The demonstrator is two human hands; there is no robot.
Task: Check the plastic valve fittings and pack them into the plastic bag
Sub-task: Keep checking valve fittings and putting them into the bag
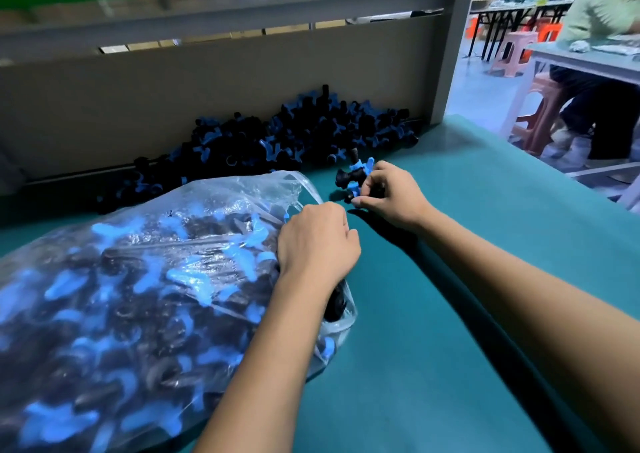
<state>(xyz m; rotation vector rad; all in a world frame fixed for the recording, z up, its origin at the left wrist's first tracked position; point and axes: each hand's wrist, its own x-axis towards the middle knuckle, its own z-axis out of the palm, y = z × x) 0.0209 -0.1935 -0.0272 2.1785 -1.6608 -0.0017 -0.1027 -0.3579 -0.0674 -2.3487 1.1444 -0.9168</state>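
The plastic bag (114, 296), full of fittings, lies nearest; the left hand (317, 241) grips its open edge. Just beyond, the right hand (389, 194) pinches several black-and-blue valve fittings (351, 175) above the bench (433, 314). Behind them lies the loose pile (277, 137). No writing is legible.

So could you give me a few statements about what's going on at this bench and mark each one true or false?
1. The right hand holds a few black-and-blue valve fittings. True.
2. The plastic bag is nearly empty. False: it is bulging with fittings.
3. The left hand rests at the bag's open end. True.
4. The loose pile of fittings lies at the near edge of the table. False: it lies at the back, against the grey panel.
5. The table cover is red. False: it is teal green.
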